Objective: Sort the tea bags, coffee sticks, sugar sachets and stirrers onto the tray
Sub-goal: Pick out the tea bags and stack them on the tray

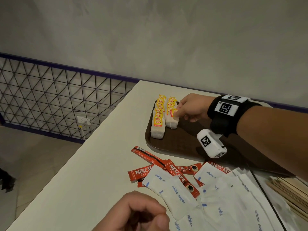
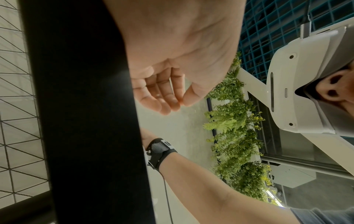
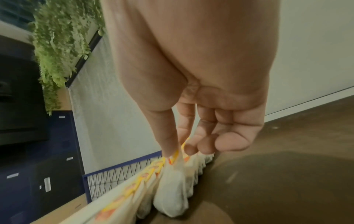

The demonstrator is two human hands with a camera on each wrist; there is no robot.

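A dark brown tray (image 1: pixel 183 140) lies on the cream table and carries two rows of tea bags with yellow tags, a left row (image 1: pixel 158 117) and a right row (image 1: pixel 171 105). My right hand (image 1: pixel 176 114) reaches over the tray and pinches the top of the nearest tea bag (image 3: pixel 170 197) of the right row between thumb and forefinger (image 3: pixel 168 145); the bag's bottom rests on the tray (image 3: pixel 287 181). My left hand (image 1: pixel 150 214) hovers at the near table edge, fingers loosely curled, thumb touching a fingertip (image 2: pixel 175 104), holding nothing.
Red coffee sticks (image 1: pixel 146 157) and white sugar sachets (image 1: pixel 180 194) lie mixed on the table just in front of the tray. Wooden stirrers (image 1: pixel 290 192) lie at the near right. The table's left edge drops off to a floor with a wire-mesh railing (image 1: pixel 50 97).
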